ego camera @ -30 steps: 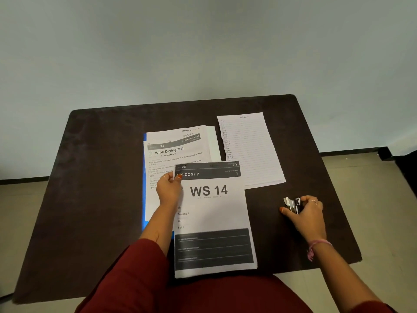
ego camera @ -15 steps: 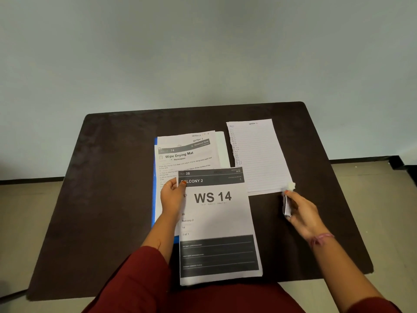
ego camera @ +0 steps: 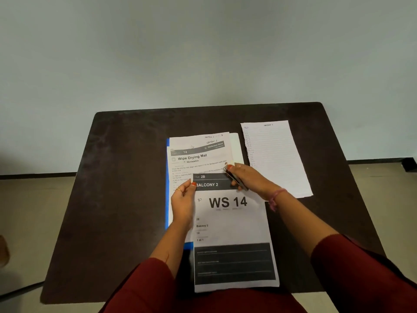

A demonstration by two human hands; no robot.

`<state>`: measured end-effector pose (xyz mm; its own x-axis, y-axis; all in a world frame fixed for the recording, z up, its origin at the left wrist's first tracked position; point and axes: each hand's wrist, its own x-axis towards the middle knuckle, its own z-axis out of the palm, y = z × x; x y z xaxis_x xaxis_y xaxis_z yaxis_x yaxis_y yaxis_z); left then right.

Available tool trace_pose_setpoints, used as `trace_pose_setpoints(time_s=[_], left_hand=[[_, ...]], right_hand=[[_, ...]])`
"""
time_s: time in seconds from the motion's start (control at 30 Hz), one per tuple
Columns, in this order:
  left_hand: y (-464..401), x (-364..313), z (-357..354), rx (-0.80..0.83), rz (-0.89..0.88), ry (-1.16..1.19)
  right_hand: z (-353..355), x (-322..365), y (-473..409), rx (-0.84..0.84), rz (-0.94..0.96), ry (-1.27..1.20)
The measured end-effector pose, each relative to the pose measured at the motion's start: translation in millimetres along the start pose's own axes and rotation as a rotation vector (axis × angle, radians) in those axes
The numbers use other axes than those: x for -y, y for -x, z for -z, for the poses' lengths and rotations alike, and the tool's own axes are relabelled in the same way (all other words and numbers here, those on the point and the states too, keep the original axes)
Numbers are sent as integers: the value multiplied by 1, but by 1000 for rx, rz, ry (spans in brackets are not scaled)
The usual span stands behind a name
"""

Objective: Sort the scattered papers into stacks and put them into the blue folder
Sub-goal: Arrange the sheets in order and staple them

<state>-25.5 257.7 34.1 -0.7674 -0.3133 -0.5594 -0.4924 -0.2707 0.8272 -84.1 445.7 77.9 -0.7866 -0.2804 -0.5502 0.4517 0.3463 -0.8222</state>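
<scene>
A printed stack headed "WS 14" [ego camera: 232, 222] lies at the table's near edge, overhanging it. My left hand [ego camera: 184, 199] pinches its top left corner. My right hand [ego camera: 246, 178] holds a small metal stapler [ego camera: 234, 178] over the stack's top right corner. Behind it, a sheet titled "Wipe Drying Mat" [ego camera: 198, 154] rests on the blue folder [ego camera: 167, 188], of which only the left edge shows. A lined handwritten sheet [ego camera: 275, 159] lies flat to the right.
The dark table [ego camera: 126, 188] has bare surface to the left of the folder and in its far part. A pale wall stands behind it, and floor shows on both sides. My red sleeves fill the bottom of the view.
My right hand picked up the stapler from the table's right side and carried it left to the top right corner of the "WS 14" stack. My left hand stayed on the top left corner.
</scene>
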Motion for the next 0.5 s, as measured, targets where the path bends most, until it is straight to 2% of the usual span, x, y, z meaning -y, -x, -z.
trace_pose_setpoints(time_s=[0.23,0.5], left_hand=[[-4,10,2,-18,-61,-45],[-7,15,1,-49,-80,-91]], right_hand=[[-4,26,-44,112,250,515],[-16,43,-76,329,283,936]])
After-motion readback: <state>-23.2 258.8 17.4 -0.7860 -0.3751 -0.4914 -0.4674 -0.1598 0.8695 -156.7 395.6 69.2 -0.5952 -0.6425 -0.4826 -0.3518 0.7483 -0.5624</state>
